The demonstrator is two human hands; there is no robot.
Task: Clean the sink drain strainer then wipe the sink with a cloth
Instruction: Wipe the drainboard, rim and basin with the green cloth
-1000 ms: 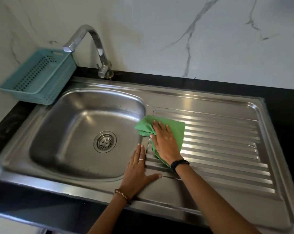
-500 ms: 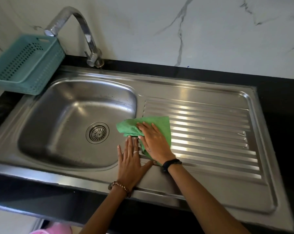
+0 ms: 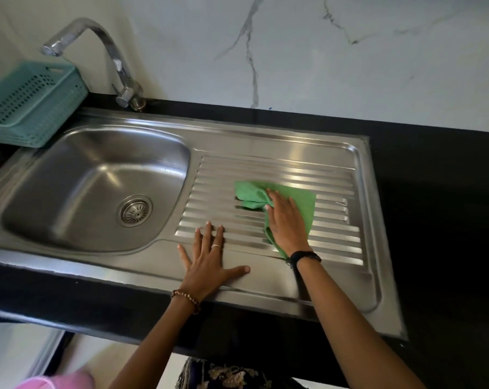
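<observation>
Right hand [image 3: 286, 223] presses flat on green cloth [image 3: 299, 202]; left hand [image 3: 209, 262] rests flat on sink [image 3: 265, 147]. Loose cloth may bunch, skipping grooves.

Right hand [image 3: 286, 223] presses a green cloth [image 3: 299, 202] flat on the ribbed drainboard [image 3: 333, 189].

The left hand [image 3: 209, 262] lies palm down, fingers spread, on the steel at the drainboard's near edge, beside the basin [image 3: 69, 192]. The drain strainer [image 3: 135, 211] sits in the basin floor. A teal basket [image 3: 29, 105] stands at the sink's far left corner, under the curved faucet [image 3: 108, 51]; black countertop [image 3: 434, 206] surrounds the sink.
</observation>
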